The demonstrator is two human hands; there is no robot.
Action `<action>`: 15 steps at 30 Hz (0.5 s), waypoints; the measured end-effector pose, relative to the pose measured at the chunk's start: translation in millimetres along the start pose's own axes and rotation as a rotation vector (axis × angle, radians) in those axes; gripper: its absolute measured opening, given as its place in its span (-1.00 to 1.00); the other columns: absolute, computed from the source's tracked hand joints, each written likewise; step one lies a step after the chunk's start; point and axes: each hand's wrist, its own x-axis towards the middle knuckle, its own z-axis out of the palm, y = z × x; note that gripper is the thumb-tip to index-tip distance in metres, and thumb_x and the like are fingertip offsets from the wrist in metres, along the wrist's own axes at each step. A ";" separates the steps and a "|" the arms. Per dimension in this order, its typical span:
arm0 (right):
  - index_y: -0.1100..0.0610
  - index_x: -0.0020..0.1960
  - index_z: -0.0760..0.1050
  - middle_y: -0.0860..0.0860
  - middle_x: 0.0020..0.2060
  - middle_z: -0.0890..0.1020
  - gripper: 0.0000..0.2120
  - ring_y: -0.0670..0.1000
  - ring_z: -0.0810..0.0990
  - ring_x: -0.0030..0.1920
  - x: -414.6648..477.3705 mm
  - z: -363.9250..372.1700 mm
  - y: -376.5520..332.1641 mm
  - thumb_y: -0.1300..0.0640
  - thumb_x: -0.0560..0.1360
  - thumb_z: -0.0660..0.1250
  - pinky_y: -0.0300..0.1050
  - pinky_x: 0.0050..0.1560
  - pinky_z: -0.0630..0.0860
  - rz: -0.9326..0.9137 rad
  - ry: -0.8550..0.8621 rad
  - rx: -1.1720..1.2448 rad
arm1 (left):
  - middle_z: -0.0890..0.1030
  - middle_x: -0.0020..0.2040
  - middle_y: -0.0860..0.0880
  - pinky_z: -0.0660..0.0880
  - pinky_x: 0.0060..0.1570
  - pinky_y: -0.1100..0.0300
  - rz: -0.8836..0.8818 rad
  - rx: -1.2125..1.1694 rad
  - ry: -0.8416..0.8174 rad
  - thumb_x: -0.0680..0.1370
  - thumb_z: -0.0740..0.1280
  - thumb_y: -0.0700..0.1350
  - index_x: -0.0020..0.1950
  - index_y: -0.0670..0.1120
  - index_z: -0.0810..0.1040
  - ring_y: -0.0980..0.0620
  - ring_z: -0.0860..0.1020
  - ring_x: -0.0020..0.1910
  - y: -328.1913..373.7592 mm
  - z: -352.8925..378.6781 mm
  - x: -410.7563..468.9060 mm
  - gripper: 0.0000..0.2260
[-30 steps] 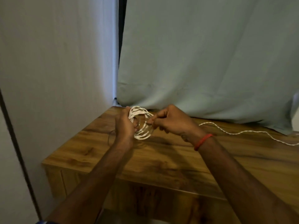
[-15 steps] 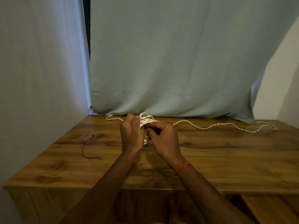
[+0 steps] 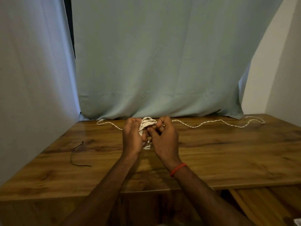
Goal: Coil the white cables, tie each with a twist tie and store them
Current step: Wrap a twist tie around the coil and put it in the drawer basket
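A coiled white cable (image 3: pixel 147 124) is held upright above the wooden table (image 3: pixel 211 160), between both hands. My left hand (image 3: pixel 132 137) grips the coil's left side with curled fingers. My right hand (image 3: pixel 163 137) pinches something small at the coil's right side; a twist tie cannot be made out there. A second white cable (image 3: pixel 211 124) lies uncoiled and wavy along the table's back edge, its left end (image 3: pixel 107 123) showing beyond my left hand. A thin dark twist tie (image 3: pixel 76 154) lies loose on the table at the left.
A pale curtain (image 3: pixel 154 62) hangs behind the table and along the left. A white wall (image 3: pixel 280 70) stands at the right. Below the table's front edge, a wooden shelf or drawer part (image 3: pixel 260 203) shows at the lower right.
The view has swung right, so the table's right side and the long cable show. My hands have closed in on the coil, squeezing it from a round loop into a narrow bundle.
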 end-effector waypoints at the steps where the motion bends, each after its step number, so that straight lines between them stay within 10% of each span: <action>1: -0.10 -0.22 0.33 -0.05 -0.36 0.59 -0.57 0.03 0.68 -0.29 0.5 -1.2 -0.7 0.36 0.42 0.45 0.18 -0.27 0.62 0.022 0.002 0.008 | 0.36 -0.59 -0.02 0.15 -0.56 0.29 0.009 0.008 -0.011 0.66 0.15 -0.20 -0.09 -0.18 0.41 0.08 0.27 -0.65 -0.6 2.0 -0.6 -0.85; 15: 0.11 -0.07 0.44 0.21 -0.29 0.68 -0.77 0.11 0.64 -0.33 12.7 -31.4 -2.5 0.35 0.46 0.44 -0.12 -0.37 0.51 0.143 -0.222 0.150 | 0.37 -0.58 0.04 0.23 -0.61 0.31 0.161 0.059 0.019 0.63 0.13 -0.35 -0.13 -0.15 0.39 0.13 0.30 -0.64 -3.3 19.3 -5.8 -0.81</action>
